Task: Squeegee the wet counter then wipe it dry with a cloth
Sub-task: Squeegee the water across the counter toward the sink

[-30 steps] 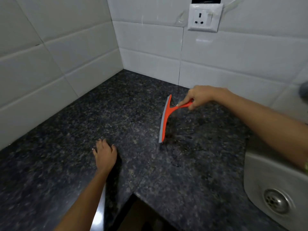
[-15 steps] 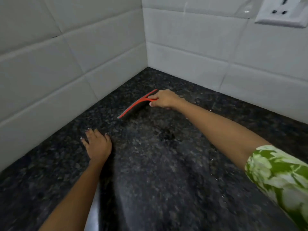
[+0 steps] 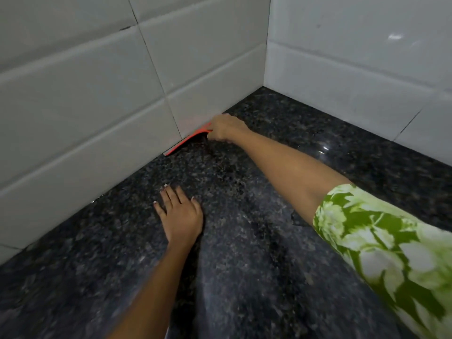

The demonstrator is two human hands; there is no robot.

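Note:
My right hand (image 3: 226, 128) grips the handle of an orange squeegee (image 3: 187, 141), whose blade lies along the foot of the left tiled wall, near the back corner. The dark speckled granite counter (image 3: 256, 241) fills the lower view, with wet glints near the right wall. My left hand (image 3: 181, 216) rests flat on the counter, fingers spread, holding nothing, well in front of the squeegee. No cloth is in view.
White tiled walls (image 3: 97, 118) meet in a corner at the back, closing off the counter on the left and behind. A green-and-white patterned sleeve (image 3: 381, 250) covers my right upper arm at the lower right.
My right hand has carried the squeegee from mid-counter leftward to the base of the left wall. The view swung left, so the sink and socket left the frame. My left hand stayed flat.

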